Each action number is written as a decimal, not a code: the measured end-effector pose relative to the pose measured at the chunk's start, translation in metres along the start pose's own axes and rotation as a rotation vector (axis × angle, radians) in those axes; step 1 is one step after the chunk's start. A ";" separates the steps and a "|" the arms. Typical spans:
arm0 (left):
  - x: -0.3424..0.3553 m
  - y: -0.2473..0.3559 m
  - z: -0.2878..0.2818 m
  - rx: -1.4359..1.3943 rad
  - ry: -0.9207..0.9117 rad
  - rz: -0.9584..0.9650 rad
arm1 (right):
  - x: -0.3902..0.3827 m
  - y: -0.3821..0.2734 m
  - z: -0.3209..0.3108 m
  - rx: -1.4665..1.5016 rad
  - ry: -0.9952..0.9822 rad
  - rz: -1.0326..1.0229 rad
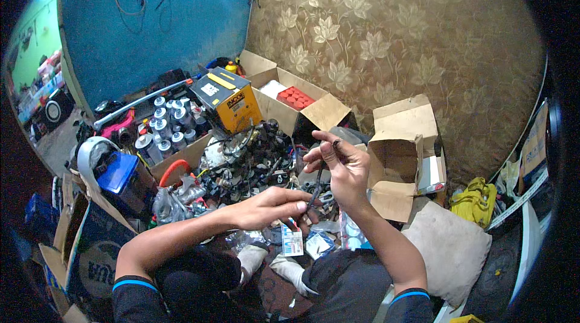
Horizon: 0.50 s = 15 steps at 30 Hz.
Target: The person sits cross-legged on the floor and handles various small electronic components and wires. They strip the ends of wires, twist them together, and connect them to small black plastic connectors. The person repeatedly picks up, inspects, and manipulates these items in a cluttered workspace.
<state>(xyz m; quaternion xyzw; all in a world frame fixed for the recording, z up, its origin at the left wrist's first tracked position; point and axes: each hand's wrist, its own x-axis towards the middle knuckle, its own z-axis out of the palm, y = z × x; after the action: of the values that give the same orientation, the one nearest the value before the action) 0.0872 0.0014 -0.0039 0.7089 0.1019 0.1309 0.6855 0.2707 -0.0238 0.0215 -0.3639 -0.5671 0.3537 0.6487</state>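
Seemingly for steadiness, the left hand [269, 208] pinches a thin dark cord [317, 185] low down while the right hand [347, 172] grasps it higher between thumb and fingers.

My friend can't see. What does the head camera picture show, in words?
A person's bare left hand and bare right hand hold a thin dark strip near a jumbled heap of dark mechanical parts. Around it sit white-capped bottles, a yellow-and-grey box and an open brown cardboard box.

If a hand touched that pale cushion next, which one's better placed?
Probably the right hand: it's nearer the cushion, while the left hand would likely cross the right forearm. Both seem to hold a thin dark strip.
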 end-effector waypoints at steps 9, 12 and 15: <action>-0.007 -0.030 -0.039 0.694 0.334 0.041 | -0.006 -0.016 0.000 -0.377 -0.239 -0.064; -0.010 -0.026 -0.039 0.725 0.403 0.090 | -0.008 -0.010 -0.009 -0.422 -0.420 -0.129; -0.017 -0.029 -0.047 0.754 0.576 0.064 | -0.004 -0.008 -0.019 -0.482 -0.562 0.041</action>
<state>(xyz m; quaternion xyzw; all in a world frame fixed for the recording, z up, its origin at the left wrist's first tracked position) 0.0563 0.0417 -0.0322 0.8461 0.3062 0.2969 0.3197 0.2892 -0.0321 0.0251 -0.4061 -0.7829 0.3089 0.3561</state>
